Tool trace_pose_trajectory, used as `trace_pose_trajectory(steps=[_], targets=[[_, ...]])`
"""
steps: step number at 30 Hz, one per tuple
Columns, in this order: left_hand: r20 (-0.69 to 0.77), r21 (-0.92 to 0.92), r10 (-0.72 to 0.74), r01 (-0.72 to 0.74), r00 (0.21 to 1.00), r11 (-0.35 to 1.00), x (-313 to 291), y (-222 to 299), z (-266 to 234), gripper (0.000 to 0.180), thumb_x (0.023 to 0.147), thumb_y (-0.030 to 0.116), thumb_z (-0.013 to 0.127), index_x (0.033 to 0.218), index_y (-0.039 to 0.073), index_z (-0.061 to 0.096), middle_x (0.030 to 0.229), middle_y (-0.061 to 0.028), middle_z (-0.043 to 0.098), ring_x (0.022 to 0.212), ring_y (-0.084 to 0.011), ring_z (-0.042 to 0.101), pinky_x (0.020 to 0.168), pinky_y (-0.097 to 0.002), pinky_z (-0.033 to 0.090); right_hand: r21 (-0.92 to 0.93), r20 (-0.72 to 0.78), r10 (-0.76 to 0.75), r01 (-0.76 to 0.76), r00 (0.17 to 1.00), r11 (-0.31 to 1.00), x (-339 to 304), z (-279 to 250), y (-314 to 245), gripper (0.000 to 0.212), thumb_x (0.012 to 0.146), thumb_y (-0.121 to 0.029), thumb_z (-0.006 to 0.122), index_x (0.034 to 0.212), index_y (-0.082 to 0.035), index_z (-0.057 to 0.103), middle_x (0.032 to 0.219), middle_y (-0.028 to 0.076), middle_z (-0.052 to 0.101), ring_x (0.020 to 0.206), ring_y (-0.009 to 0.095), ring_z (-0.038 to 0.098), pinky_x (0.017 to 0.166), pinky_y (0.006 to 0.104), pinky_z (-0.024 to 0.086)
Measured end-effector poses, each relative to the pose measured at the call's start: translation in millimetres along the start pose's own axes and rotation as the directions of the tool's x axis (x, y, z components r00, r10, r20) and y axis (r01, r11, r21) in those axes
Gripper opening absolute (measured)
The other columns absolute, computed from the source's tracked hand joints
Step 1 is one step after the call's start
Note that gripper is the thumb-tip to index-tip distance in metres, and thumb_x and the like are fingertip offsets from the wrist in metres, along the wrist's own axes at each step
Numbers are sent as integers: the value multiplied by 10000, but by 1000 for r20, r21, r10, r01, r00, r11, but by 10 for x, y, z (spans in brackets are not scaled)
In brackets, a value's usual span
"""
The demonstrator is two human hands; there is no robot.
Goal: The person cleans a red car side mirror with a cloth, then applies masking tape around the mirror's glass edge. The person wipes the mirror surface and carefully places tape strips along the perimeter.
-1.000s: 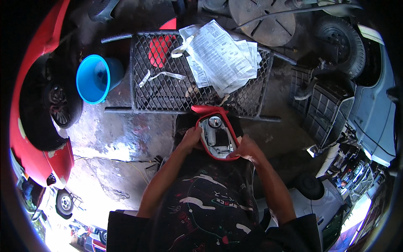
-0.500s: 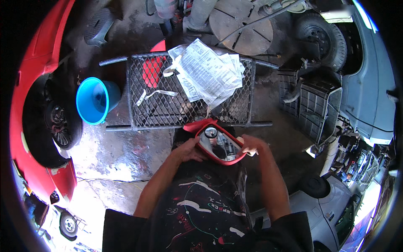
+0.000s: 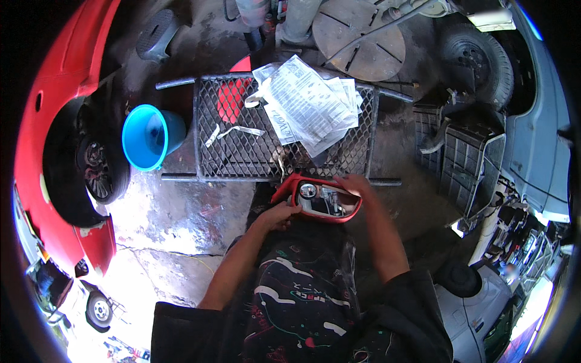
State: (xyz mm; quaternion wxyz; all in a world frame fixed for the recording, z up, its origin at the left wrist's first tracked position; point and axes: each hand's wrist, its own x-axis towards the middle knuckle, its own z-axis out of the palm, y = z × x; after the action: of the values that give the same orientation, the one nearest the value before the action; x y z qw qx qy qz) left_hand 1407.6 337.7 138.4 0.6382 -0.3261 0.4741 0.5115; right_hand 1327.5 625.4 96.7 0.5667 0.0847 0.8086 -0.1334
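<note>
A red car side mirror (image 3: 330, 202), its glass facing up, rests close to my lap at the near edge of a metal mesh stand. My left hand (image 3: 281, 216) grips its left end, fingers curled around the red housing. At the upper right rim is my right hand (image 3: 353, 184), fingers bent over the edge; whether it holds anything else is hidden. Sheets of newspaper (image 3: 308, 106) lie piled on the mesh stand (image 3: 242, 158), and strips of pale tape (image 3: 242, 130) lie to their left.
A blue bucket (image 3: 145, 138) stands left of the mesh stand, beside a red car body (image 3: 66, 72). Black plastic grilles (image 3: 469, 160) and a tyre (image 3: 478, 63) are at the right. A grey step stool (image 3: 157, 35) and a round slotted metal plate (image 3: 360, 42) sit farther back.
My right hand has shifted from the mirror's right side up to its upper right rim, and the pale thing by its fingers no longer shows. The mirror has turned and moved slightly away.
</note>
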Motion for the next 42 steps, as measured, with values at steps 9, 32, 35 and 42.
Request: trace_pose_trajectory(steps=[9, 32, 35, 42], targets=[[-50, 477, -2, 25, 999, 878, 120, 240, -6, 792, 785, 728, 523, 1022, -23, 610, 773, -110, 564, 638, -202, 549, 493, -340, 419, 156, -175, -137, 165, 975, 974, 425, -244, 75, 571, 797, -461, 617, 1080, 35, 608, 1052, 223, 648, 1000, 369, 610, 839, 425, 471], [223, 921, 195, -272, 955, 278, 36, 705, 581, 699, 875, 508, 523, 1341, -2, 414, 1142, -229, 611, 1041, -375, 608, 883, -451, 480, -9, -635, -251, 318, 731, 948, -28, -121, -153, 227, 870, -227, 590, 1006, -46, 582, 834, 174, 655, 833, 407, 620, 722, 519, 435], [393, 813, 272, -470, 879, 345, -70, 811, 387, 620, 865, 448, 574, 1294, 9, 484, 1027, -199, 651, 966, -339, 635, 845, -403, 488, 97, -835, -232, 548, 500, 831, -431, -261, -210, 207, 848, -161, 634, 1006, -33, 598, 793, 155, 651, 795, 344, 637, 720, 452, 464], [85, 652, 785, -630, 613, 421, -868, 1398, 236, 266, 818, 165, 664, 1048, 31, 671, 906, -136, 663, 766, -227, 654, 706, -313, 510, 755, -528, -190, 560, 828, 343, -1521, -679, -377, 244, 879, -88, 606, 1105, -2, 575, 909, 65, 644, 881, 148, 596, 819, 298, 466]])
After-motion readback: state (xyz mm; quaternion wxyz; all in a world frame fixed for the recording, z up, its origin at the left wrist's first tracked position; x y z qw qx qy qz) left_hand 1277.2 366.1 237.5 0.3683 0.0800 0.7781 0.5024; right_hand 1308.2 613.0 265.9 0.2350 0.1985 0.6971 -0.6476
